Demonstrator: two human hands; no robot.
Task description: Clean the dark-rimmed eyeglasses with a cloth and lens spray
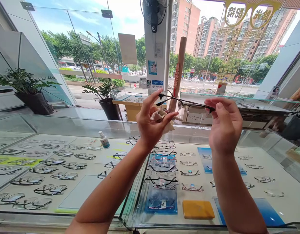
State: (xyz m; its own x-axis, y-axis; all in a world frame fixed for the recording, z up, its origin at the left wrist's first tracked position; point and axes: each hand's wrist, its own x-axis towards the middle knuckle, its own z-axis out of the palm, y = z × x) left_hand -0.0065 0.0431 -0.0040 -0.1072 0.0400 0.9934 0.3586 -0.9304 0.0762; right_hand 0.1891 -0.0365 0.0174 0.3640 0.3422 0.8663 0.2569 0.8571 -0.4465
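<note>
A pair of dark half-rim eyeglasses (186, 104) is held up in the air above the glass display case. My left hand (151, 120) grips the frame's left end between thumb and fingers, with a crumpled beige cloth (169, 125) also in its grasp. At the other end, the thumb and fingers of my right hand (224, 122) pinch the frame near its hinge. Faint lettering shows on the right lens. Below the hands, rows of eyeglasses (164, 167) lie in the display case.
A small white bottle (104, 140) stands on the glass at the left. An orange-yellow box (198, 209) lies near the front edge of the case (91, 216). Potted plants (109, 109), a wooden post (180, 65) and windows are beyond.
</note>
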